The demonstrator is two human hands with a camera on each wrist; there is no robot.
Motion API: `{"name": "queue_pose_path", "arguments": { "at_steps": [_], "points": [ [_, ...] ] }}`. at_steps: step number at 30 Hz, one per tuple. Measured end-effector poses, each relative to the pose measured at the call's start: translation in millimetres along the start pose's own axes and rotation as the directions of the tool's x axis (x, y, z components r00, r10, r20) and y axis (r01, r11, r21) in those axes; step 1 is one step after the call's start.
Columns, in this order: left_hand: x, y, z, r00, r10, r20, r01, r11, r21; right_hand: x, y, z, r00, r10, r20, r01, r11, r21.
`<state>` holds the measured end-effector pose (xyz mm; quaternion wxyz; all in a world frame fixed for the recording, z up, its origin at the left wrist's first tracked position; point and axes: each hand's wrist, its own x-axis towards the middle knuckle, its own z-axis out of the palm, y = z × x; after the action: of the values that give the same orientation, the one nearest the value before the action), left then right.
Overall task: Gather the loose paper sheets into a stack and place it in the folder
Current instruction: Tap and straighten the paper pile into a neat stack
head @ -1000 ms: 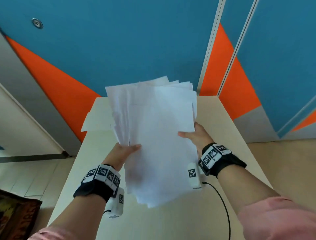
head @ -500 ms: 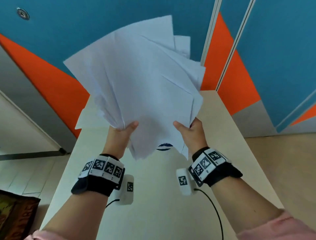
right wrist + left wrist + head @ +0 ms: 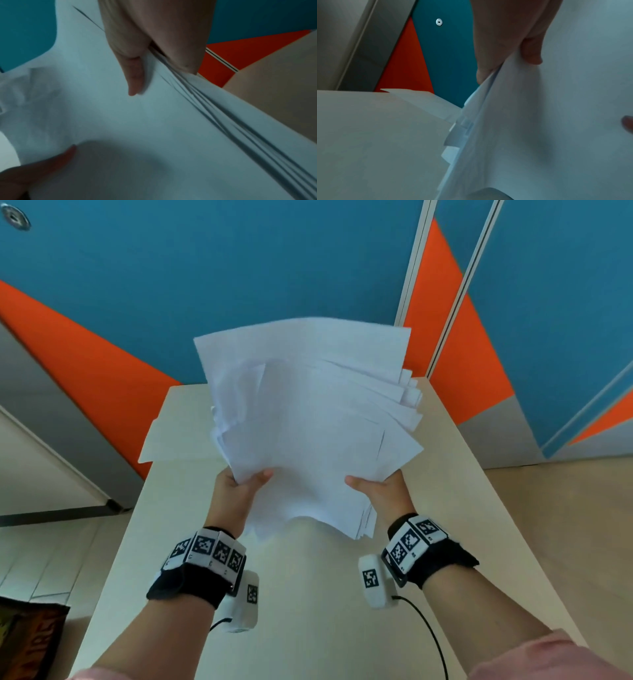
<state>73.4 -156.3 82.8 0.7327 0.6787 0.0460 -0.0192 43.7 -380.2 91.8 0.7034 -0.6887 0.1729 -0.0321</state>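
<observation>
Item: paper sheets, frame centre, raised above the table, edges fanned and unaligned. Pinched at the lower corners by left hand and right hand. Folder lies centre-left. Risk: loose sheets may be shed from the uneven bundle.

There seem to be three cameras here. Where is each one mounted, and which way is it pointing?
Head: worn on the head, looking forward and down at the paper sheets over the table; both forearms, left hand and right hand show.
Left wrist: looks along the left hand toward the sheets and folder.
Right wrist: looks along the right hand; thumb and fingers pinch the sheets.
Shared: all views show the sheets.
</observation>
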Motion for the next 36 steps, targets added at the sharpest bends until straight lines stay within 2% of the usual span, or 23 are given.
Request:
{"name": "queue_pose_path", "arguments": {
  "at_steps": [3,6,9,11,15,17,20,24,27,30,32,34,36],
  "points": [
    [8,12,-8,0.995,0.057,0.077,-0.054,0.998,-0.034,5,-14,1,0.999,-0.031,0.028,0.031,0.999,0.017],
    [15,12,-17,0.989,0.051,0.137,-0.05,0.999,-0.014,11,-14,-3,0.999,0.004,0.053,-0.005,1.0,0.005],
    [20,9,-15,0.993,0.035,0.114,-0.037,0.999,0.012,11,-15,-3,0.998,-0.007,0.067,0.008,1.0,-0.014],
    [22,9,-8,0.998,0.037,0.056,-0.039,0.999,0.038,12,-16,4,0.998,-0.022,0.058,0.024,0.999,-0.028],
    [23,16,4,0.997,0.072,-0.033,-0.071,0.997,0.031,15,-25,18,0.999,-0.033,-0.032,0.032,0.999,-0.037],
    [26,22,2,0.993,0.115,-0.024,-0.116,0.993,-0.014,16,-32,18,0.997,-0.054,-0.063,0.055,0.998,0.008],
    [29,22,-9,0.992,0.121,0.044,-0.119,0.992,-0.052,17,-31,19,0.994,-0.112,-0.015,0.112,0.994,0.001],
    [29,5,-16,0.995,0.01,0.098,-0.008,1.0,-0.013,18,-9,11,0.999,-0.018,0.051,0.023,0.995,-0.102],
    [27,1,-9,1.0,0.006,0.027,-0.005,1.0,-0.028,20,9,-1,0.999,0.037,0.019,-0.033,0.985,-0.168],
    [27,3,-10,0.999,-0.023,-0.039,0.018,0.991,-0.134,19,20,-20,0.991,0.097,0.091,-0.073,0.97,-0.23],
    [28,3,-16,0.996,-0.066,-0.066,0.05,0.972,-0.229,15,25,-33,0.988,0.129,0.089,-0.114,0.981,-0.155],
    [29,1,-19,0.99,-0.128,-0.06,0.101,0.937,-0.334,13,34,-40,0.983,0.156,0.096,-0.167,0.979,0.116],
    [26,-2,-14,0.983,-0.184,-0.017,0.162,0.901,-0.403,8,39,-33,0.967,0.161,0.2,-0.227,0.899,0.375]
  ]
}}
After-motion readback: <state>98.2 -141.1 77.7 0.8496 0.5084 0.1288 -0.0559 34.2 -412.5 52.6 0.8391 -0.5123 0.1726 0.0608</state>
